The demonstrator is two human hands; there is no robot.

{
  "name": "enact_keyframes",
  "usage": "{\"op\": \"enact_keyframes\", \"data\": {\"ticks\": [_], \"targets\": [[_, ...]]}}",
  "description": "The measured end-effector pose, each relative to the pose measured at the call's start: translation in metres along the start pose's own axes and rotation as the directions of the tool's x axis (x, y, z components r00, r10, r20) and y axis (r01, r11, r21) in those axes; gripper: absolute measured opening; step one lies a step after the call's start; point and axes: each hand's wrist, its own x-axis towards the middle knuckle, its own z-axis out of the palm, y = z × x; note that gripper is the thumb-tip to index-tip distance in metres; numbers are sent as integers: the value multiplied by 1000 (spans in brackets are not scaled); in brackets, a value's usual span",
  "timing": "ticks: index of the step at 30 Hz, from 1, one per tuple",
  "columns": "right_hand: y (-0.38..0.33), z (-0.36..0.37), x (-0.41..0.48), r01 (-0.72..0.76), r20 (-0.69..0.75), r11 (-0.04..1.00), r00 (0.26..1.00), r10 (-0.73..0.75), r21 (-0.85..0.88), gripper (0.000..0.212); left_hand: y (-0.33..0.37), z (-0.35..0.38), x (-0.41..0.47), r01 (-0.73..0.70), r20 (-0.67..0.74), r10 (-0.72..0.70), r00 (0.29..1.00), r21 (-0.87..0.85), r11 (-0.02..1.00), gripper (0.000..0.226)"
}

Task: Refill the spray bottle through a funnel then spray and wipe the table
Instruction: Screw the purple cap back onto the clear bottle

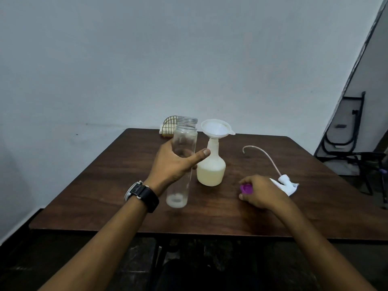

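A white spray bottle (211,169) stands mid-table, partly filled with pale yellowish liquid, and a white funnel (216,128) sits in its neck. My left hand (174,162) grips a tall clear bottle (182,164), upright, open at the top and nearly empty, just left of the spray bottle. My right hand (259,193) rests on the table and holds a purple cap (246,188) under its fingers. The white spray head (286,182) with its curved dip tube (264,154) lies on the table to the right, partly behind my right hand.
The dark wooden table (105,196) ends at its front edge below my forearms. A gold wire napkin holder (169,127) stands at the far edge behind the clear bottle. A folded black chair frame (344,131) leans at the right wall.
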Motion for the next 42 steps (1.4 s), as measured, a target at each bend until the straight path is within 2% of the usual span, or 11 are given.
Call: {"op": "enact_keyframes", "data": {"ticks": [3, 6, 10, 14, 17, 19, 23, 29, 36, 40, 42], "targets": [[-3, -3, -7, 31, -76, 996, 997, -25, 82, 44, -6, 4, -7, 4, 38, -5, 999, 12, 1000, 54], [-14, -21, -18, 140, -244, 933, 968, -59, 332, 35, -13, 7, -12, 8, 56, -8, 998, 2, 1000, 49], [-54, -61, -42, 369, -462, 701, 884, -63, 610, 37, -15, 15, -14, 10, 77, -6, 997, -52, 999, 45], [-99, -94, -63, 579, -616, 528, 777, -127, 621, 20, -9, 23, -16, 3, 96, 2, 995, -57, 998, 58], [-125, -102, -69, 691, -678, 343, 713, -177, 637, 16, -7, 29, -17, -28, 101, 30, 994, -27, 999, 49], [-135, -99, -65, 701, -677, 279, 710, -191, 656, 20, -5, 31, -18, -60, 93, 59, 994, 7, 998, 38], [-138, -85, -51, 647, -619, 355, 758, -205, 675, 23, 0, 30, -19, -120, 55, 118, 991, 39, 992, 39], [-128, -78, -48, 618, -602, 359, 780, -170, 699, 23, 7, 19, -18, -119, 48, 118, 992, 18, 993, 32], [-122, -90, -49, 509, -513, 606, 838, -186, 612, 27, 8, 17, -18, -108, 57, 105, 993, 53, 993, 34], [-115, -98, -46, 508, -428, 635, 855, -291, 582, 20, 4, 17, -15, -95, 73, 89, 993, 77, 992, 37], [-109, -104, -45, 522, -368, 626, 853, -370, 579, 24, 5, 14, -13, -90, 120, 75, 990, 124, 988, 34]]}}
